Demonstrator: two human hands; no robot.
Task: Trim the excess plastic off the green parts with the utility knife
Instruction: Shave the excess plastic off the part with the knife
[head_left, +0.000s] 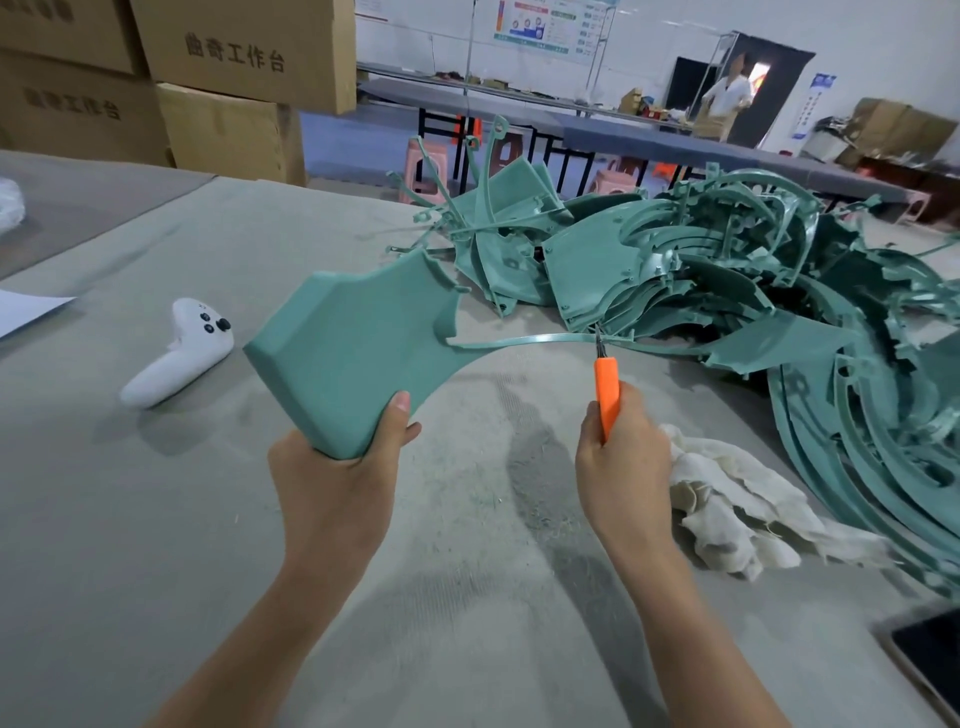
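Two bare arms reach out over a grey table (156, 519). At the near right corner of the table lies a dark phone (930, 654), cut off by the edge of the view.

The left hand (337, 483) holds up a big green part (358, 338). It grips the bottom corner, with the thumb on the front face and the other fingers hidden behind. The part is off the table and tilted, with its wide flat face toward us. A long thin strip (519, 342) of green plastic sticks out from its right edge.

The right hand (623, 467) is curled tight around an orange knife (607, 387). The knife points up and away, and its dark tip is right at the thin strip. I cannot tell if it is cutting in.

Just right of that hand a white rag (737, 509) lies in a crumpled heap. Behind it and beside it is a big pile of green parts (727, 270), all tangled together. To the left of the held part a white game controller (179, 351) rests on the table. Farther left is the corner of a sheet of paper (26, 309).

Brown boxes (234, 47) are stacked at the back left. Pink stools (426, 171) stand past the table, and a person (727, 96) stands far away by the wall.
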